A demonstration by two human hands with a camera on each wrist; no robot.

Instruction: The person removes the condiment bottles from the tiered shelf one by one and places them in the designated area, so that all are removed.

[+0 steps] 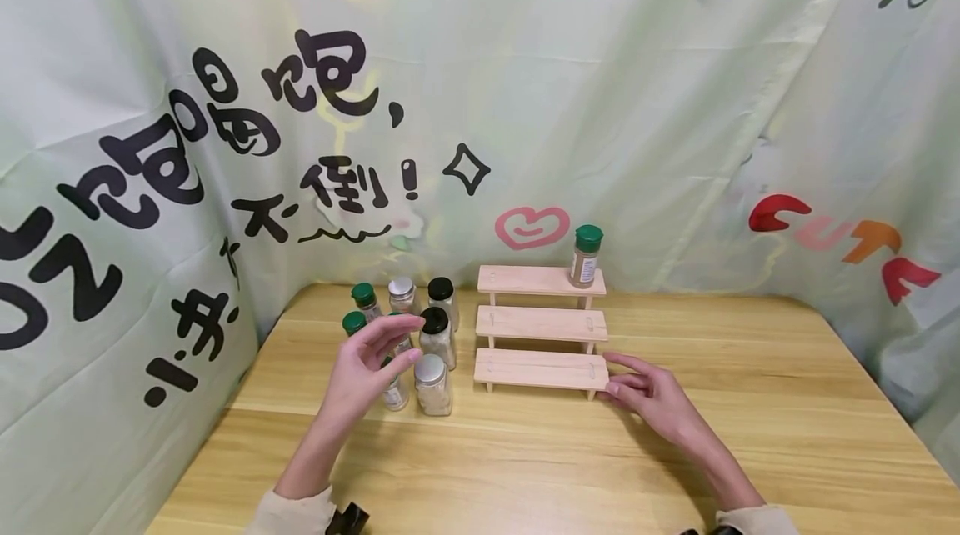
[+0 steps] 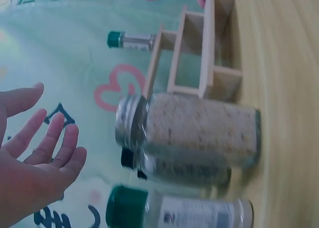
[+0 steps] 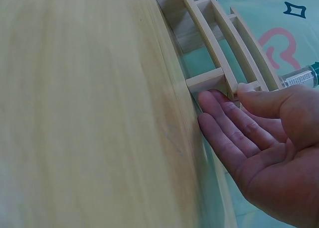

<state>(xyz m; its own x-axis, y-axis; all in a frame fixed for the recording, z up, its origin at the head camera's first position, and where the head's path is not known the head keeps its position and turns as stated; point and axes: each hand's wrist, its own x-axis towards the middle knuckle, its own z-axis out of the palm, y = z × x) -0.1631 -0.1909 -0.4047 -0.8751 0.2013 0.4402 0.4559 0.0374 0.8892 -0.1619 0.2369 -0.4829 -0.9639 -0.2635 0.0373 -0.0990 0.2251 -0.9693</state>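
Observation:
My left hand (image 1: 367,364) hovers over a group of spice jars, fingers loosely bent and thumb apart, with nothing between them. Closest to it are a silver-capped jar (image 1: 432,389) of pale seasoning and a black-capped jar (image 1: 438,339). The left wrist view shows that silver-capped jar (image 2: 199,126) standing clear of the fingers (image 2: 52,143). At the right end of a three-step wooden rack (image 1: 540,370), my right hand (image 1: 652,402) grips the lowest step. Its thumb presses the step's end while the other fingers lie by the leg (image 3: 207,80).
One green-capped spice jar (image 1: 586,258) stands at the right of the rack's top step. More jars with green, silver (image 1: 403,293) and black caps (image 1: 441,289) stand left of the rack. A printed curtain (image 1: 637,102) hangs behind the wooden table (image 1: 525,468).

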